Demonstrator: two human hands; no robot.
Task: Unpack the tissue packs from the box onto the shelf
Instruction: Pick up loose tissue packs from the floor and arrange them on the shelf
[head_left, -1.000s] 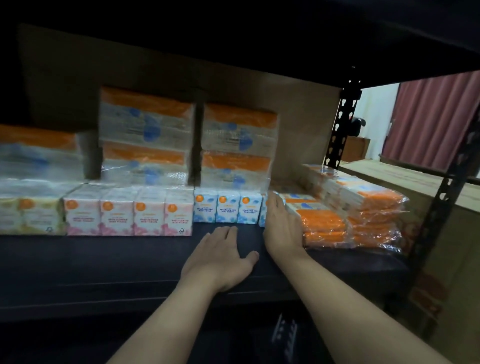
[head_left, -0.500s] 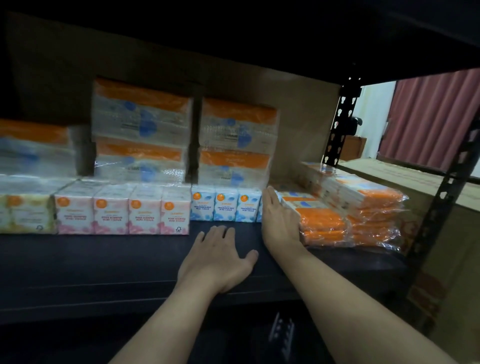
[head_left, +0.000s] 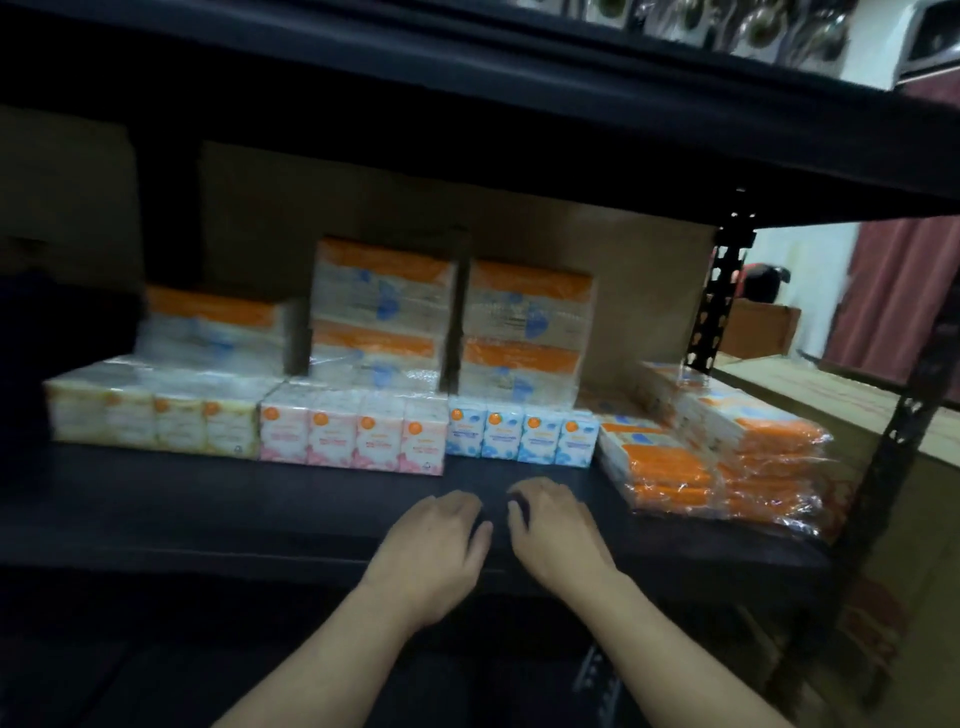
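Both hands are empty, so I judge the step in hand to be the pause between one pack and the next: fetch another from the box and find it a place. The left grip and the right grip hover palm down and close together over the front edge of the shelf, a little right of its middle. On each the fingers are loosely curled and pinch nothing. The blur hides whether they touch the board. I cannot pick out the box with any certainty.

To do it well, use the bare strip along the front edge, which looks like the free room. Take the next pack lightly at both ends, since these look soft and film-wrapped and could dent or slip. Set it down flat and slide it back until it meets the row, label forward, without nudging the stacks behind.

The tissue packs already fill most of the shelf. A row runs across its middle: yellow packs toward the left end, pink packs touching them, then smaller blue packs. Toward the back edge stand tall orange-topped packs, two high in two columns, with a single lower one at their left. At the right end, near the post, flat orange packs in shiny film lie piled slightly askew, reaching nearer the front edge than the rest.
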